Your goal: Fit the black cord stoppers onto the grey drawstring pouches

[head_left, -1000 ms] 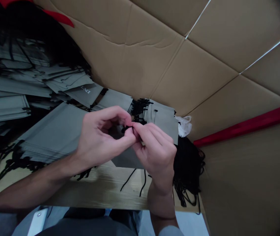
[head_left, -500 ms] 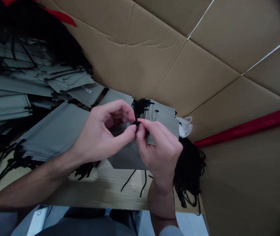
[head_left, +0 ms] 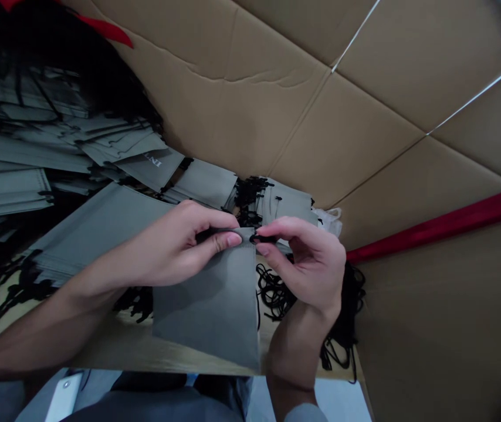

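Note:
A grey drawstring pouch [head_left: 210,310] hangs from my left hand [head_left: 180,246], whose thumb and fingers pinch its stitched top hem near the right corner. At that same corner my right hand [head_left: 307,258] pinches a black cord [head_left: 261,238] between thumb and forefinger. The cord meets the end of the hem; whether it runs through it I cannot tell. Loose black cords [head_left: 272,293] lie on the table behind my right wrist. Under my left forearm lies a stack of grey pouches [head_left: 101,228] with black cord ends.
Piles of grey pouches [head_left: 8,140] and a dark heap of cords [head_left: 65,53] fill the left. Further pouches [head_left: 206,179] line the cardboard wall [head_left: 277,111]. A red strip [head_left: 444,220] crosses the right side, near a white plastic bag [head_left: 329,220].
The pouch has turned and now hangs flat towards me. My left hand has shifted onto its hem, and my right hand has drawn to the right with the black cord.

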The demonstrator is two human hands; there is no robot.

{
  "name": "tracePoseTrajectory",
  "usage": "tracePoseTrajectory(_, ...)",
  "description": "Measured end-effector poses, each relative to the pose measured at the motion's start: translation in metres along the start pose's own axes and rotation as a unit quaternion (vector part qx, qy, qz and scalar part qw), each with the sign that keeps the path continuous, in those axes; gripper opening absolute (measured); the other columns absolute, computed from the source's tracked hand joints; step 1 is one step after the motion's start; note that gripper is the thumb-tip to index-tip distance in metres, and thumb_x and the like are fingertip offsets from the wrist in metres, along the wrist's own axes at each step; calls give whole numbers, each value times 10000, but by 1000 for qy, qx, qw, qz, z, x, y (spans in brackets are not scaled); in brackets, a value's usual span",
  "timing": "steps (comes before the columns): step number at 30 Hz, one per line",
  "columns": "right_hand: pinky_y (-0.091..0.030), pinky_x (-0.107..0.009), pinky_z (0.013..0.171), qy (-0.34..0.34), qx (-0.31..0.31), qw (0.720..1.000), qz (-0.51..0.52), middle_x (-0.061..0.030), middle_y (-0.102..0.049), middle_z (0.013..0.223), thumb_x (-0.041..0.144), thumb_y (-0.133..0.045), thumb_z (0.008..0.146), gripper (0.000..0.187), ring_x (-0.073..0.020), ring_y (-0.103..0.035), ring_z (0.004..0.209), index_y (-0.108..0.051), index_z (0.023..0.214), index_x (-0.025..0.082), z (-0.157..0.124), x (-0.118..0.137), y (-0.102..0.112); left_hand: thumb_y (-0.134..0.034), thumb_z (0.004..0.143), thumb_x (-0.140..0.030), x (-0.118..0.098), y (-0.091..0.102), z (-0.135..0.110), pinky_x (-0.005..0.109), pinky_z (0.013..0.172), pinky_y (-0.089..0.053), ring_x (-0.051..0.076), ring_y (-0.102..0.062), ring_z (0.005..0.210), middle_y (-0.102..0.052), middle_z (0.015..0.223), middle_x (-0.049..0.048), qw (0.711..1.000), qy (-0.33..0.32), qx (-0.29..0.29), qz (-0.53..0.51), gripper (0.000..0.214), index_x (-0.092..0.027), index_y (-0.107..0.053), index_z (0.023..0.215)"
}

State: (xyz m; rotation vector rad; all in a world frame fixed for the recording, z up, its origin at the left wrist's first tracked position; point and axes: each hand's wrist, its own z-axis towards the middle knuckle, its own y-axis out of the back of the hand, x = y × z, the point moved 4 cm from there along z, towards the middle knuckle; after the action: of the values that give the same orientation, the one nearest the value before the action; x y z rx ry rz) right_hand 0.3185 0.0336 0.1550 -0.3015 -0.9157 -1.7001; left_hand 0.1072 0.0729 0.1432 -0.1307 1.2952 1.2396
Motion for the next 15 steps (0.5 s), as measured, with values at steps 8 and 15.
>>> tracePoseTrajectory(8, -584, -298, 604, -18, 2, 977, 211, -16, -813, 810, 204, -932, 888, 132, -166, -730, 687, -855, 989, 237, -2, -10, -1, -541, 1125, -218, -24, -5, -6, 296, 603, -325, 121, -373, 589, -375, 639, -54, 989, -121, 63, -56, 340, -218, -485, 790)
tracePoseTrajectory(15, -562, -262, 496, -13, 43, 925, 377, -1, -774, 702, 337, -990, 870, 185, -131, -655, 518, -832, 882, 242, 7, -19, -26, -537, 1120, -214, -28, -13, -8, 367, 631, -323, 158, -379, 605, -409, 629, -28, 965, -156, 116, -175, 382, -225, -411, 759)
